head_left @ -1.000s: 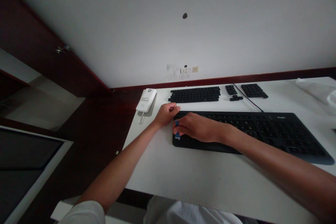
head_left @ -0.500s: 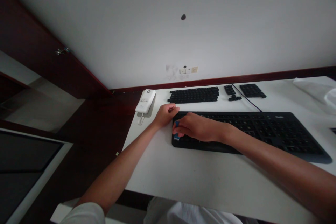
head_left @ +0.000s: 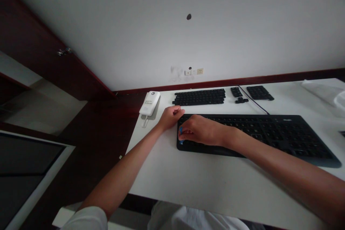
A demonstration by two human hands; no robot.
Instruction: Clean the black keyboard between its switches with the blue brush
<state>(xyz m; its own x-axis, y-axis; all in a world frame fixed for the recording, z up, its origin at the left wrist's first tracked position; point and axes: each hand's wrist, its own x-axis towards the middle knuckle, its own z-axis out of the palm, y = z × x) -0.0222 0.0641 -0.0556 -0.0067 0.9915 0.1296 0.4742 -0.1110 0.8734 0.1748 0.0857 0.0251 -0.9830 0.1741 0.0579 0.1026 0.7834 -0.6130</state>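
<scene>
Over black keyboard (head_left: 283,129), right hand (head_left: 201,129) pinches blue tool (head_left: 181,129) (partly hidden).

Blue tool (head_left: 180,129), black keyboard (head_left: 280,131), white desk (head_left: 205,174)

The blue brush (head_left: 181,142) has seemingly turned, its lower end showing mostly blue.

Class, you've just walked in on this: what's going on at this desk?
A person's right hand grips a small blue object at the left end of a black keyboard. The left hand is curled at the keyboard's far left corner; whether it holds anything is unclear. Beyond the keyboard, black keys lie in separate groups on the white table, with a white device to their left.
</scene>
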